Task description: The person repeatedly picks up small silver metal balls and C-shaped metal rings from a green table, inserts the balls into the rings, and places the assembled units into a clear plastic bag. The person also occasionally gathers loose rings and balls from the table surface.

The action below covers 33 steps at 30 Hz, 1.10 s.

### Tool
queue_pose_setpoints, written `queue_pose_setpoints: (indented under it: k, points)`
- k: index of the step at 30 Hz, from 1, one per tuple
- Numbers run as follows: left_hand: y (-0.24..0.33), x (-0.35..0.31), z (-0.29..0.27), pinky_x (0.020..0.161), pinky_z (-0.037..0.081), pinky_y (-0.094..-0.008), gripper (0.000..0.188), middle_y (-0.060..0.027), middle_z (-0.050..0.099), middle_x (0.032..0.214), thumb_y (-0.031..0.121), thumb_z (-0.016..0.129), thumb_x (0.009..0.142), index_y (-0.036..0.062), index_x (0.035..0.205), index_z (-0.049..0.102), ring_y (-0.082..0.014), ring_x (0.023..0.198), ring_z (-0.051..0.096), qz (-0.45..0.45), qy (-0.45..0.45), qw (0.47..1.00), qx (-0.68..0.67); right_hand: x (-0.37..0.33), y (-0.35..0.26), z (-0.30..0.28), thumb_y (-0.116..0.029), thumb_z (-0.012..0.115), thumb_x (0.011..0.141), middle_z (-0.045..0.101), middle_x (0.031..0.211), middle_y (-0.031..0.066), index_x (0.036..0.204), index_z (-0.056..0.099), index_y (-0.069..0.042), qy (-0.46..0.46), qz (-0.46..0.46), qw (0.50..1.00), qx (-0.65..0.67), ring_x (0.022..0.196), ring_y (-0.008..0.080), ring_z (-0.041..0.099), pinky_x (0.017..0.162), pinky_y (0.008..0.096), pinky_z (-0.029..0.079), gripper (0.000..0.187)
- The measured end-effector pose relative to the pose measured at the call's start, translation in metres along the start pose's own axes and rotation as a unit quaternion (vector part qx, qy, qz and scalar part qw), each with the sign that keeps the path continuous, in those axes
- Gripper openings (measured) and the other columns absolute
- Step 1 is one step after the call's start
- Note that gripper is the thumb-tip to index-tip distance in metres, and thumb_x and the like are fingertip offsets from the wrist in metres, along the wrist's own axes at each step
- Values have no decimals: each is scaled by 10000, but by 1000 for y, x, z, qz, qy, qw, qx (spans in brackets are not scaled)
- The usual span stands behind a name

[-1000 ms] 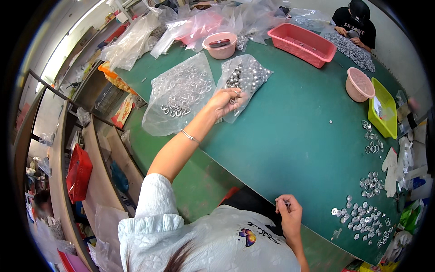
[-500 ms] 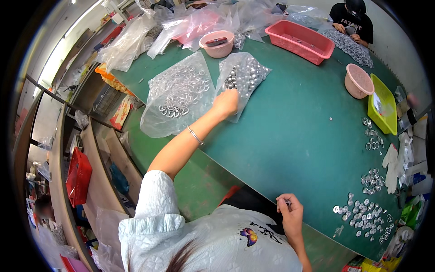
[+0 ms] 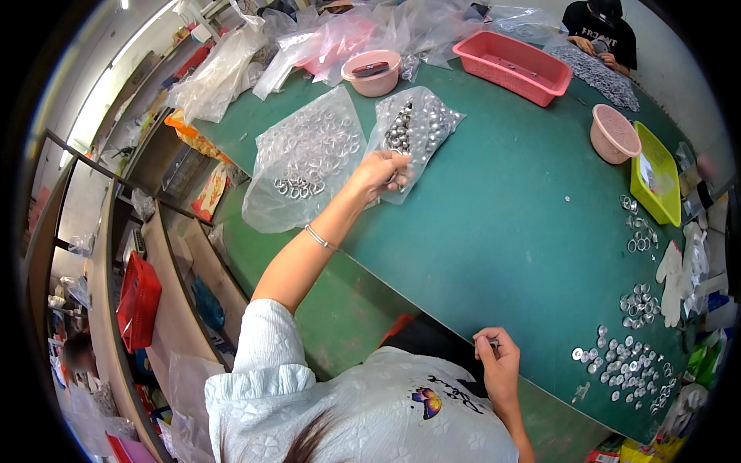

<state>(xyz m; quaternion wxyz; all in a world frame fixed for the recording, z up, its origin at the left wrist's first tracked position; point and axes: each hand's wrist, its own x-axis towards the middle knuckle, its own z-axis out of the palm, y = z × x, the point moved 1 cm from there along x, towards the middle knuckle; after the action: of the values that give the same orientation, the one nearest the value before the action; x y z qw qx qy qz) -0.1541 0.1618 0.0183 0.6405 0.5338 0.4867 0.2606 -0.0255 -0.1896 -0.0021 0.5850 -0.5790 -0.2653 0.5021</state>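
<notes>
My left hand (image 3: 384, 171) is at the mouth of a clear plastic bag (image 3: 450, 117) of shiny silver, rounded metal pieces (image 3: 400, 133). Its fingers are curled together; whatever they grip is too small to make out. Just left of it lies another clear bag (image 3: 266, 208) filled with silver rings (image 3: 309, 158), some showing at its opening. By the table's near edge, my right hand (image 3: 500, 360) is closed with the thumb on top, and a small metal piece (image 3: 492, 343) peeks out between thumb and fingers.
Loose round metal parts (image 3: 629, 366) and rings (image 3: 639, 241) lie along the green table's (image 3: 478, 224) right side, beside a white glove (image 3: 670, 282). Farther off stand a pink basket (image 3: 513, 65), pink bowls (image 3: 614, 133) and a lime tray (image 3: 656, 177). Another person (image 3: 600, 35) works at the far right.
My left hand has drawn back slightly from the bag of rounded metal pieces, and its fingers now show below the bag's opening. My right hand stays closed in nearly the same place.
</notes>
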Motion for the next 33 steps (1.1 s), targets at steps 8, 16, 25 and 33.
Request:
queue_pose_setpoints:
  k: [8,16,25,33]
  points:
    - [-5,-15,8,691,458,-478,147,-247,607,804,91,539,805,-29,836,617,-418,746,583,271,56,779,563,-1,1,-1,-82,539,888,497,687,-11,876,562,-9,1,-3,1000,8,633,55,445,591,200,368,78]
    - [-20,-16,4,706,467,-484,317,-249,578,895,32,564,730,-26,1035,504,-417,832,580,257,-8,711,654,-1,5,-5,-80,543,894,510,747,-32,908,570,-9,-15,-8,1000,16,662,29,441,597,177,367,77]
    - [-17,-7,-1,420,392,-286,184,-114,539,800,40,476,825,1,994,414,-198,576,524,213,62,953,207,-2,5,-4,-63,539,888,504,725,-26,893,566,-4,-12,-10,1000,15,652,38,441,597,187,372,65]
    - [-2,-5,16,371,303,-182,145,-106,520,793,156,499,849,12,856,486,-138,560,454,17,36,842,-538,-2,2,-5,-65,539,889,497,716,-27,894,565,-6,-16,-2,1000,24,645,37,435,590,186,364,64]
